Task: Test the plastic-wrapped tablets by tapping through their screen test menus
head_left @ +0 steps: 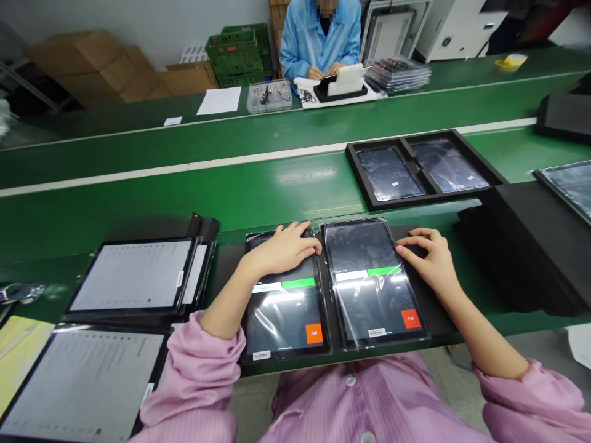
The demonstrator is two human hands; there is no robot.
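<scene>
Two tablets in clear film lie side by side before me, each showing a green bar and a red or orange "Fail" box. My left hand (289,249) rests across the upper part of the left tablet (286,317), its fingers stretched out and covering some of the screen. At the upper right edge of the right tablet (373,301) is my right hand (429,255). Its thumb touches or nearly touches that edge, and the bent fingers stay apart. Neither hand lifts anything.
On the left lie more tablets (133,277) with pale screens, some stacked. A black tray (425,197) holding two tablets sits on the green conveyor (240,184). Black sheets (530,246) are piled at right. Across the line, a person in blue (300,43) handles parts.
</scene>
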